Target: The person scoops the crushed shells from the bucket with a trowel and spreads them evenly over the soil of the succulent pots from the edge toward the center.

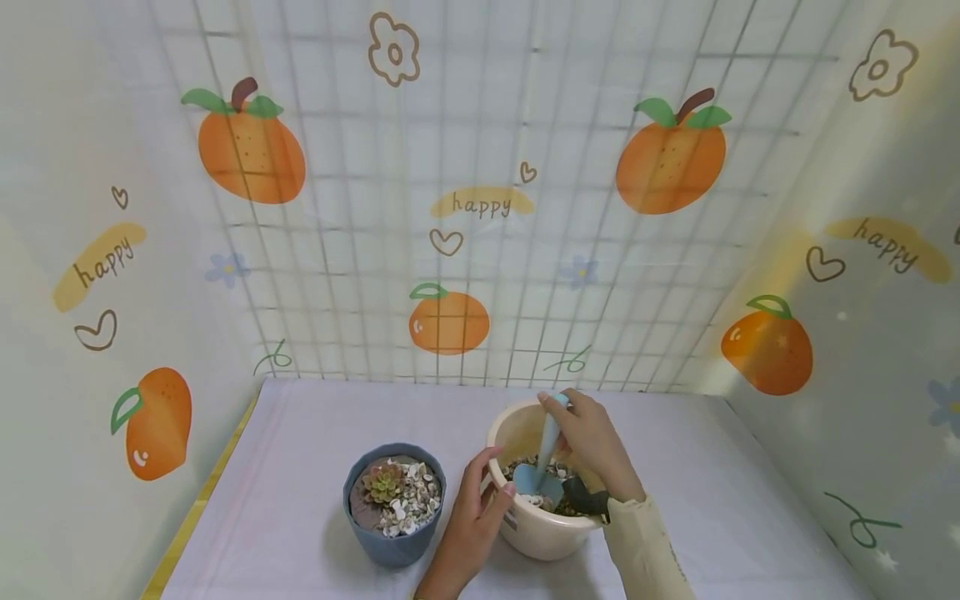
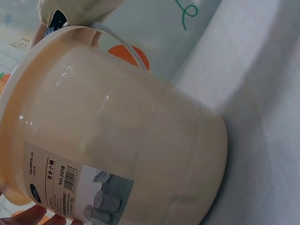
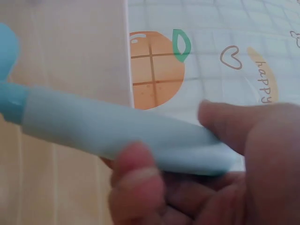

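My right hand [image 1: 596, 437] grips the pale blue handle of a small garden trowel [image 1: 551, 433], thumb and fingers around it in the right wrist view. The trowel's blade points down into a cream plastic bucket [image 1: 547, 537], among small mixed stones [image 1: 536, 502]. At the bucket's near left rim, my left hand [image 1: 474, 508] holds on with fingers and thumb. The left wrist view shows its fingertips [image 2: 30, 215] against the bucket wall beside a printed label [image 2: 77, 185].
Left of the bucket stands a blue-grey pot [image 1: 395, 546] with a succulent [image 1: 383, 483] and white pebbles [image 1: 411, 504]. Both containers rest on a white cloth-covered table [image 1: 300, 450]. Printed curtains [image 1: 360, 250] over a wire grid enclose the back, with more at the sides.
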`<state>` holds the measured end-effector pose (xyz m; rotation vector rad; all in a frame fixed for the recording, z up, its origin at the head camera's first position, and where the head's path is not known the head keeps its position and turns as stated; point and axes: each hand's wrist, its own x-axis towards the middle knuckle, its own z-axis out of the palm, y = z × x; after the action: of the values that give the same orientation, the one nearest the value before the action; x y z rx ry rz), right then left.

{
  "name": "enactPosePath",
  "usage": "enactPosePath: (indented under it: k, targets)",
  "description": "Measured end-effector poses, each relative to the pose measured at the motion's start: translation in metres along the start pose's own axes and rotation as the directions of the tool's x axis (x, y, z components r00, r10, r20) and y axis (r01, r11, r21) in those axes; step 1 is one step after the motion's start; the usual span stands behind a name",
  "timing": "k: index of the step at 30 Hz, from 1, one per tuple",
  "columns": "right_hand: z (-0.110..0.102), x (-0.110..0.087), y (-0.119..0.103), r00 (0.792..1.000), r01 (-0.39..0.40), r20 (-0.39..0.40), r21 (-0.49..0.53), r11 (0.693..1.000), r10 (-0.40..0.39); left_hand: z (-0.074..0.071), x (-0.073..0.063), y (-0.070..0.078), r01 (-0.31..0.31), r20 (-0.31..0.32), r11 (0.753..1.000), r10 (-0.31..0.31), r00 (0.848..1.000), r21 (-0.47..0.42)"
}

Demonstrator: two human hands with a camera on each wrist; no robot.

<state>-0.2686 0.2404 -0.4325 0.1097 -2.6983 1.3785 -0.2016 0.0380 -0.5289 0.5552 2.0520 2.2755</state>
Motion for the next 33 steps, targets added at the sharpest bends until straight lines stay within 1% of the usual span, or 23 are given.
enactPosePath:
  k: [4, 7, 10, 13, 16, 22, 25, 33]
  targets:
    - [-0.0016, 0.0008, 0.0000, 0.998, 0.003, -0.066, 0.006, 1.000, -0.002, -0.0001, 0.0000, 0.0015, 0.021, -0.005, 1.000, -0.021, 1.000, 0.004]
    - [-0.0034, 0.0020, -0.0003, 0.994, -0.004, -0.112, 0.029, 1.000, 0.007, 0.0000, 0.0004, 0.0023, 0.022, -0.006, 1.000, -0.022, 1.000, 0.009]
    - [-0.0047, 0.0020, -0.0008, 0.984, -0.012, -0.176, 0.053, 0.999, 0.021, 0.0001, 0.0004, 0.0018, 0.012, -0.008, 1.000, -0.012, 1.000, 0.012]
    - [-0.0058, 0.0009, -0.0012, 0.970, -0.015, -0.240, 0.059, 0.998, 0.029, 0.0003, -0.0002, 0.0008, 0.008, -0.011, 1.000, -0.008, 1.000, 0.016]
    - [-0.0062, -0.0006, -0.0012, 0.960, -0.014, -0.278, 0.048, 0.999, 0.027, 0.0007, -0.0009, 0.0000, 0.006, -0.011, 1.000, -0.006, 1.000, 0.017]
    - [-0.0066, -0.0007, -0.0011, 0.957, -0.014, -0.288, 0.053, 0.999, 0.029, 0.0012, -0.0013, 0.0005, -0.011, -0.008, 1.000, 0.011, 1.000, 0.006]
    - [-0.0067, -0.0008, -0.0007, 0.957, -0.020, -0.288, 0.057, 0.998, 0.036, 0.0014, -0.0013, 0.0010, -0.010, -0.006, 1.000, 0.010, 1.000, 0.002]
    - [-0.0060, -0.0015, -0.0005, 0.973, -0.035, -0.228, 0.031, 0.999, 0.041, 0.0007, -0.0019, 0.0006, 0.018, -0.008, 1.000, -0.018, 1.000, 0.006]
